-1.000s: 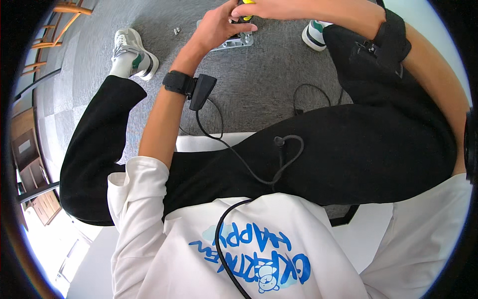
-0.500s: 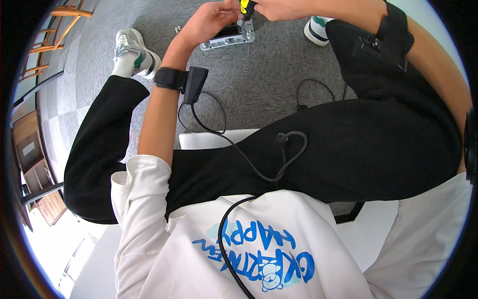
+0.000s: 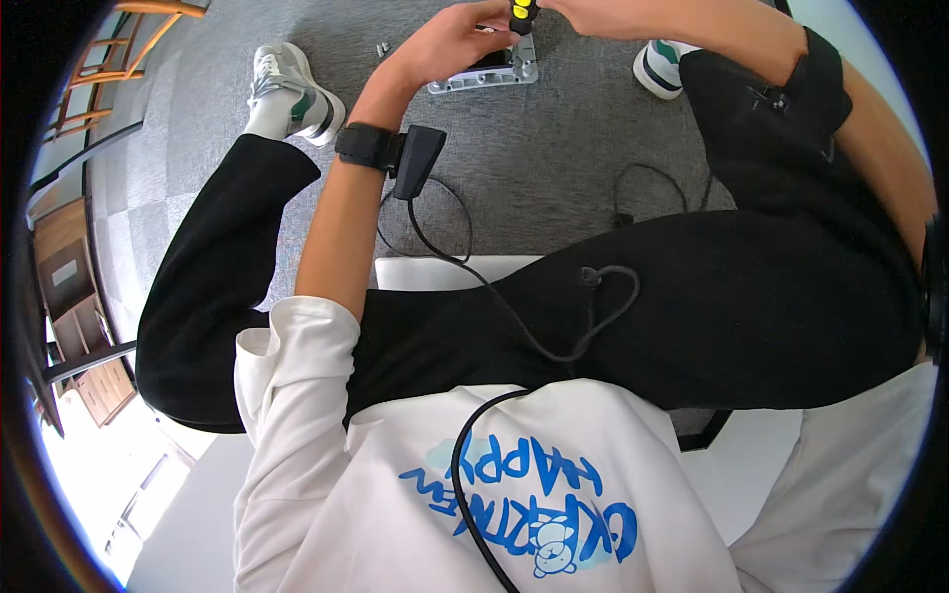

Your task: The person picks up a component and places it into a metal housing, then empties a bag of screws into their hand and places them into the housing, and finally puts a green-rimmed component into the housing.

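Head view: right hand [image 3: 593,15] is wrapped tight round a yellow-and-black screwdriver handle [image 3: 521,12] at 12 o'clock, tip down on a flat silver-grey metal device [image 3: 484,74] lying on grey carpet [image 3: 554,148]. Left hand [image 3: 445,44] rests its fingers on that device's left edge, not clenched. White-green sneakers sit at 11 [image 3: 292,89] and 1 [image 3: 660,64]

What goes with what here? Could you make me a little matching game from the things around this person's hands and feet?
Things:
1. left hand
2. tool with yellow and black handle
3. white shoe
4. black wrist strap

Places:
A. around the left forearm, near the wrist
B. resting on the flat grey device on the carpet
C. at the top edge, between the two hands
D. on the grey carpet, left of the device

Pairs: 1-B, 2-C, 3-D, 4-A
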`<act>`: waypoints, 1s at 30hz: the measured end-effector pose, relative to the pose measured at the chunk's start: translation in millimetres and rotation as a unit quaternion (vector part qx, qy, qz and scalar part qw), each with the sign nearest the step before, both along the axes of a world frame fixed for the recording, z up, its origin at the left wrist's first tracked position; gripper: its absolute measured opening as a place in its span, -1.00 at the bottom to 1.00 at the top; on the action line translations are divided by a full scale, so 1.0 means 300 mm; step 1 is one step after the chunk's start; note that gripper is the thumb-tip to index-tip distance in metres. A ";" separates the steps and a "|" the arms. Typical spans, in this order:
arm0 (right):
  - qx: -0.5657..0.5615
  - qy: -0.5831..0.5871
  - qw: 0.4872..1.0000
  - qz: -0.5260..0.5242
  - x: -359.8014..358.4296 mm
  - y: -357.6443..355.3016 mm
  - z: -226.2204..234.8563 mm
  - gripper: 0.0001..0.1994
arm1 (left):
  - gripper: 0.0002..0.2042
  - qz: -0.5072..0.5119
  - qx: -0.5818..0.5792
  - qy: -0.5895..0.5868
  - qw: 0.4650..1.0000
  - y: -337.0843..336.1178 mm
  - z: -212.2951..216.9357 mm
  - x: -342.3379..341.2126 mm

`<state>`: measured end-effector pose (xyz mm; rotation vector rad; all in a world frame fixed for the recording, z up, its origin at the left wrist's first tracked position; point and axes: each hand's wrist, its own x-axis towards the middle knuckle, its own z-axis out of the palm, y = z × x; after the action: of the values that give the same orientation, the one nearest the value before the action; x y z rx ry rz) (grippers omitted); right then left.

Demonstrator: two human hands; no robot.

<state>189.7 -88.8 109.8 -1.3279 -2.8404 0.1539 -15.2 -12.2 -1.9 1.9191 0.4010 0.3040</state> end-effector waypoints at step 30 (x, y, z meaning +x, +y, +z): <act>-0.047 -0.029 0.988 -0.144 -0.086 -0.048 0.033 -0.65 | -0.71 0.015 0.106 0.049 0.993 -0.037 0.039 0.028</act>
<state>164.0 -103.2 119.6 -1.7697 -2.6750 0.2533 -6.8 -23.2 9.9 2.1431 0.4790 0.2832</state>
